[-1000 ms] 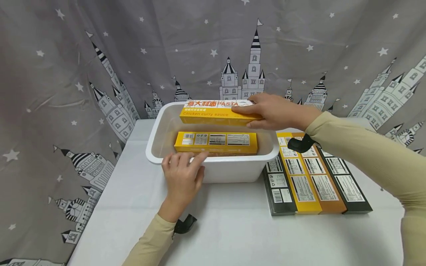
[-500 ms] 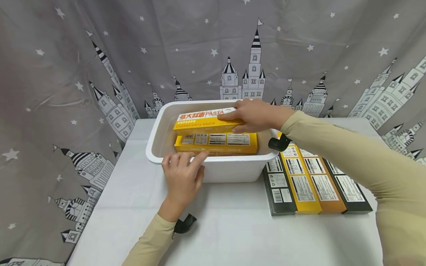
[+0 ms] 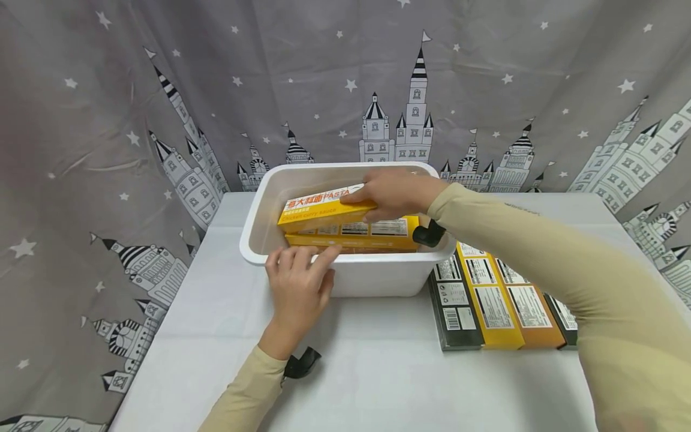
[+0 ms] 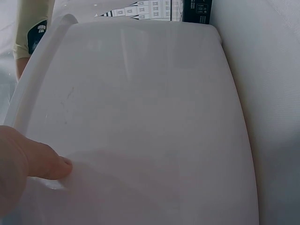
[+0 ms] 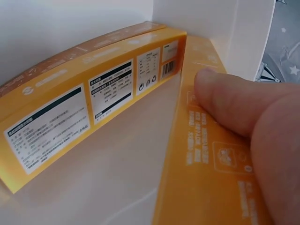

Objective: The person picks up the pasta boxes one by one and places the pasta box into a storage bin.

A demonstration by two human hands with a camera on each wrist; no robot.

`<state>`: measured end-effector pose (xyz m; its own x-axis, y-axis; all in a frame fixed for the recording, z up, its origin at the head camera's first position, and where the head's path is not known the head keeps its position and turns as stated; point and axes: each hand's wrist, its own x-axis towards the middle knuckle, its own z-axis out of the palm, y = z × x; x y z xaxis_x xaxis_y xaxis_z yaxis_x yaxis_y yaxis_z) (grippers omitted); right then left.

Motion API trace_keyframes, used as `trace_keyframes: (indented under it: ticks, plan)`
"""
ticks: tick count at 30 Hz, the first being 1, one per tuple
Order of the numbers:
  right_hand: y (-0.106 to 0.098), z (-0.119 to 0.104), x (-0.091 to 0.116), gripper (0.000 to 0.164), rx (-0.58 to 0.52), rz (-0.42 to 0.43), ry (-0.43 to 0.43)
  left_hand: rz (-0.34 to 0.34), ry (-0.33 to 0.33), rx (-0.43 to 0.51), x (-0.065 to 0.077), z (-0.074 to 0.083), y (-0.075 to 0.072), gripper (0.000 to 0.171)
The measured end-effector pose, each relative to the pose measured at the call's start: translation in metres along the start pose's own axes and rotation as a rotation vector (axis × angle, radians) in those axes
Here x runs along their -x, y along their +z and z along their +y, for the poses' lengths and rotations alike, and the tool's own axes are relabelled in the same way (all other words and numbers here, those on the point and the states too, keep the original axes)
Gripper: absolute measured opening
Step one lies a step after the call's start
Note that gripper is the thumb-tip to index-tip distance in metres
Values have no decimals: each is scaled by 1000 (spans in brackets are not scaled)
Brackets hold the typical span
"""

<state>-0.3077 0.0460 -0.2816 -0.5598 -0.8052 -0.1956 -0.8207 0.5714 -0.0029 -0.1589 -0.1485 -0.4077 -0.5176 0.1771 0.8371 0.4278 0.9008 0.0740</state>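
Head view: left hand [image 3: 297, 288] grips the near edge of a white tub [image 3: 378, 276], inside which stands a yellow pasta box [image 3: 391, 228] and, beyond, the right hand [image 3: 398, 193] pinches a slanted chicken curry sauce box [image 3: 321, 211] that, lowered askew, could topple its neighbour.

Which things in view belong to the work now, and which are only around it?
Belonging:
Pasta box, in the right hand
White tub, left hand on its rim
Yellow box and brown box inside
Probably the row of boxes beside it

Only around:
Curtain
White table
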Motion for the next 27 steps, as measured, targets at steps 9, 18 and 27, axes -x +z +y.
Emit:
trace_keyframes:
  ticks: [9,18,27]
  plan:
    - [3,2,-6,63,-27,-23,32,3,-1,0,0,0,-1,41]
    - [4,2,-7,64,-23,-30,29,5,5,-7,-1,-1,-2,40]
    - [7,4,-7,65,-42,-24,28,6,9,-9,0,0,-2,40]
